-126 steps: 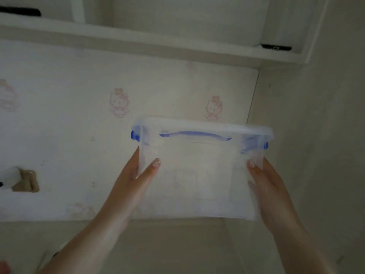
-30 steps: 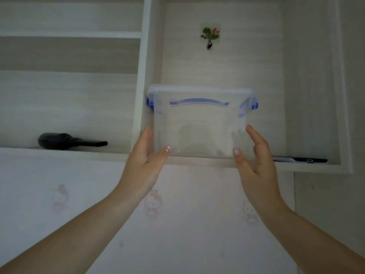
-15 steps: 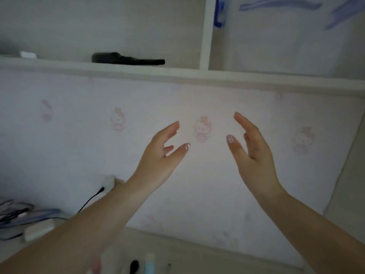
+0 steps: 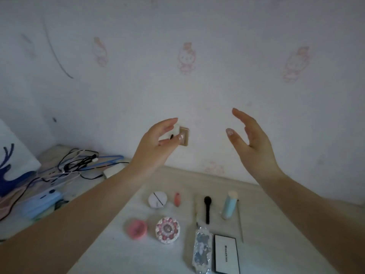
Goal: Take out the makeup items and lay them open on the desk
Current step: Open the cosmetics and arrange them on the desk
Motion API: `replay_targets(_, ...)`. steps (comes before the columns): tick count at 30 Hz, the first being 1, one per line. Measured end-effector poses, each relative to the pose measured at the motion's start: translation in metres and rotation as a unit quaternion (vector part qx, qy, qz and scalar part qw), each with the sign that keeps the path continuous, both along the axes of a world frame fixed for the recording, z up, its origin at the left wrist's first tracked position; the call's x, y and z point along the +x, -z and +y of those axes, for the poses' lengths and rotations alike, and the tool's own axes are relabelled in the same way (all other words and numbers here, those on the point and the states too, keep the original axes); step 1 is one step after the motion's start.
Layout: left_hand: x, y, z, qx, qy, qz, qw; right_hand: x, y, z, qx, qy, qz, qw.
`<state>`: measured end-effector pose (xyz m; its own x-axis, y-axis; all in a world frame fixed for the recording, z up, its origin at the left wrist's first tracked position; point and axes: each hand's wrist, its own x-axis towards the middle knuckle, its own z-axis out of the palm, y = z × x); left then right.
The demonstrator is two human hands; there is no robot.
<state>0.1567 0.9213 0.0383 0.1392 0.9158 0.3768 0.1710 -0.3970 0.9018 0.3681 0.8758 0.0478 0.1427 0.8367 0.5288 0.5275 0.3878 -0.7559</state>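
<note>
Up in mid-frame, both hands are raised with fingers loosely spread, holding nothing: left hand (image 4: 158, 141), right hand (image 4: 250, 143). Below, on the surface (image 4: 276, 224), makeup items lie spread: white palette (image 4: 226, 254), patterned compact (image 4: 167, 230), pink puff (image 4: 136, 228), black brush (image 4: 207, 209).

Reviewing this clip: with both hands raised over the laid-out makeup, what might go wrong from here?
Both the left hand and right hand hang empty above the desk. Lowering the forearms carelessly might sweep the upright pale blue tube over, and it could roll into the black makeup brush. The tangled black and white cables at the left might snag a sweeping arm.
</note>
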Motion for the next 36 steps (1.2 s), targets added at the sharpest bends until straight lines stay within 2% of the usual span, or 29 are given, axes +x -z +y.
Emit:
replay_targets(7,-0.063,0.054,0.019,-0.072,0.009,0.007,0.997,-0.058,0.052,0.010,-0.066,0.002,-0.017,0.998)
replay_targets(15,-0.077,0.133,0.041,-0.166,0.028,0.017,0.986,-0.082,0.121,0.037,-0.157,-0.013,-0.040,0.987)
replay_targets(21,-0.083,0.210,0.061,-0.220,-0.004,0.033,0.975,-0.085,0.188,0.064,-0.208,-0.015,-0.068,0.976)
replay_targets(29,-0.094,0.273,0.083,-0.175,-0.005,0.060,0.983,-0.089,0.243,0.093,-0.151,-0.037,-0.126,0.980)
replay_targets(36,-0.099,0.283,0.062,-0.074,-0.007,0.040,0.996,-0.103,0.259,0.076,-0.097,-0.036,-0.151,0.983)
